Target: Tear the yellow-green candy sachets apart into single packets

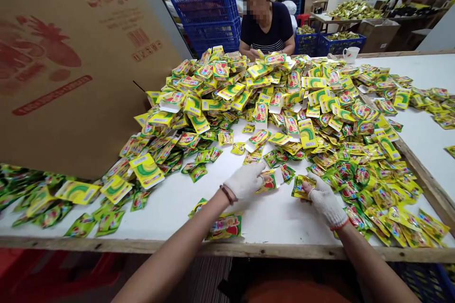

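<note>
My left hand (246, 181), in a white knit glove, is closed on a small yellow and green printed carton (269, 181). The carton lies on its side just above the white tabletop, and its white end flap points right. Close by on the right, my gloved right hand (325, 201) pinches a yellow candy sachet (301, 186) between thumb and fingers. The sachet is a short gap away from the carton's flap. Another printed carton (224, 227) rests at the table's front edge, partly behind my left forearm. Loose green and yellow sachets (366, 177) surround my right hand.
A large heap of yellow cartons (227, 90) covers the table's far side. A big cardboard box (71, 104) leans at left. Wooden edging (421, 170) runs along the right. Across the table sits a person (268, 28), near stacked blue crates (209, 9) and a white mug (350, 55).
</note>
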`<act>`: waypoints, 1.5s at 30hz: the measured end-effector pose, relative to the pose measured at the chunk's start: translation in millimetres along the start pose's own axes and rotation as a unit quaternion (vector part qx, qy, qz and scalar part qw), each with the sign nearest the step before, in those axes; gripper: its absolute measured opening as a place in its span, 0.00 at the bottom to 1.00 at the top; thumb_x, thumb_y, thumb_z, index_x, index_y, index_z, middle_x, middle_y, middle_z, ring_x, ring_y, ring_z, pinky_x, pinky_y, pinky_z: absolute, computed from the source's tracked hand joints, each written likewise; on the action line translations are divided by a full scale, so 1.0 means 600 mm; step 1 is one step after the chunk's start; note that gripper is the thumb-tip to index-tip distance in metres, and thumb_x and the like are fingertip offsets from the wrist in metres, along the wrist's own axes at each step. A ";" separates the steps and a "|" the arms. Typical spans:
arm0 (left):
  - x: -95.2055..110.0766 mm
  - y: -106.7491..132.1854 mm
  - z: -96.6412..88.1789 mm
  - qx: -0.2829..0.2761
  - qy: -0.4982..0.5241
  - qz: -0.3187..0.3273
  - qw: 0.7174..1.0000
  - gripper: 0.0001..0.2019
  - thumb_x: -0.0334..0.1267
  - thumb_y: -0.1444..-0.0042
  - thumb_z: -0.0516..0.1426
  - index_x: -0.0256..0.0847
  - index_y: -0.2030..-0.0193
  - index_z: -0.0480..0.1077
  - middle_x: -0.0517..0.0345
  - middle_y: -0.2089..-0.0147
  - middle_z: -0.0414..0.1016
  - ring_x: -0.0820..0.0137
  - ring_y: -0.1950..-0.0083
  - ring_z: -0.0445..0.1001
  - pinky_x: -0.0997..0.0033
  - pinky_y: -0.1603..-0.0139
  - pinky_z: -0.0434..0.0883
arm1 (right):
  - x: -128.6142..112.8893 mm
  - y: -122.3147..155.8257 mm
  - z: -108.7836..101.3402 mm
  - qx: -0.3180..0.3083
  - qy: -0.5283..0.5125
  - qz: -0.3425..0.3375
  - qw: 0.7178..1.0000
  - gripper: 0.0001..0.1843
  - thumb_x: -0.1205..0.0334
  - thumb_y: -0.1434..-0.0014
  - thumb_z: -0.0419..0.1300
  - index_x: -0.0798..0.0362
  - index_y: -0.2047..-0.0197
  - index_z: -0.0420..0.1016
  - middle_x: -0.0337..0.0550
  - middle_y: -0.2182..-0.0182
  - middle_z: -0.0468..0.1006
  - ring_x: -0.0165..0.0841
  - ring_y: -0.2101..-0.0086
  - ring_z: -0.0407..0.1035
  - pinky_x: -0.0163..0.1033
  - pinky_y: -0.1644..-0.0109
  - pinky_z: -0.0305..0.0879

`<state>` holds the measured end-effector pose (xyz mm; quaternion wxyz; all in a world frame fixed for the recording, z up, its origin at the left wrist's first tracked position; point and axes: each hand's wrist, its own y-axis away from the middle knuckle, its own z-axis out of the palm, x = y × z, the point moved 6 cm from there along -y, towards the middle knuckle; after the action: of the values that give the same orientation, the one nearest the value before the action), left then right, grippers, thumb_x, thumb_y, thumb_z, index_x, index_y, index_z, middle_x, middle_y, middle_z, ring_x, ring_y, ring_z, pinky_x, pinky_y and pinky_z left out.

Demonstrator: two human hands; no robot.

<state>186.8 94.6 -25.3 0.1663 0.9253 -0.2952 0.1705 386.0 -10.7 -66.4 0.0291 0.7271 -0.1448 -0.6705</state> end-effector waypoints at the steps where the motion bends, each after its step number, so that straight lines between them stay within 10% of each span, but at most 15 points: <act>1: 0.008 0.008 0.014 0.014 -0.048 -0.018 0.999 0.16 0.48 0.45 0.59 0.39 0.56 0.70 0.48 0.56 0.75 0.57 0.55 0.74 0.61 0.54 0.71 | 0.004 0.000 -0.002 0.005 0.013 0.000 1.000 0.26 0.39 0.45 0.59 0.53 0.55 0.70 0.45 0.68 0.78 0.34 0.74 0.71 0.37 0.75 0.69; 4: 0.026 0.025 0.049 0.044 -0.134 -0.042 0.989 0.29 0.51 0.54 0.66 0.36 0.49 0.68 0.43 0.50 0.72 0.51 0.50 0.72 0.57 0.51 0.70 | 0.002 0.000 -0.003 0.020 0.065 -0.040 0.997 0.21 0.42 0.42 0.58 0.53 0.58 0.70 0.41 0.72 0.75 0.31 0.78 0.68 0.35 0.77 0.66; 14: 0.063 0.061 0.085 0.185 -0.022 0.024 0.982 0.16 0.41 0.48 0.60 0.38 0.54 0.66 0.49 0.56 0.72 0.60 0.55 0.71 0.61 0.53 0.71 | -0.027 0.007 0.018 0.063 0.130 -0.130 0.981 0.14 0.49 0.37 0.55 0.52 0.60 0.69 0.42 0.72 0.75 0.33 0.74 0.69 0.37 0.69 0.66; 32: 0.088 0.062 0.096 0.210 0.038 0.166 0.963 0.21 0.38 0.53 0.60 0.36 0.50 0.68 0.47 0.57 0.75 0.58 0.57 0.74 0.58 0.55 0.74 | -0.049 -0.003 0.011 -0.158 0.289 -0.120 0.936 0.12 0.58 0.40 0.55 0.53 0.73 0.72 0.37 0.76 0.69 0.30 0.71 0.62 0.34 0.67 0.57; 39: 0.090 0.057 0.110 0.203 -0.081 0.137 0.966 0.23 0.39 0.50 0.59 0.34 0.47 0.68 0.41 0.51 0.75 0.53 0.54 0.74 0.53 0.54 0.73 | -0.052 0.009 0.019 -0.054 0.258 -0.131 0.956 0.07 0.63 0.43 0.54 0.52 0.62 0.73 0.44 0.67 0.77 0.35 0.65 0.68 0.39 0.60 0.63; 45: 0.088 0.058 0.113 0.182 -0.094 0.146 0.968 0.27 0.41 0.48 0.58 0.35 0.42 0.66 0.40 0.49 0.74 0.52 0.51 0.73 0.51 0.53 0.72 | -0.025 0.020 0.001 -0.045 0.231 -0.052 0.971 0.11 0.58 0.45 0.56 0.51 0.76 0.61 0.34 0.81 0.65 0.29 0.77 0.60 0.33 0.73 0.55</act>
<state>221.3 14.1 -56.4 -0.0598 0.8986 -0.4056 0.1562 382.4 -18.6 -48.8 0.0596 0.8666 -0.0661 -0.4910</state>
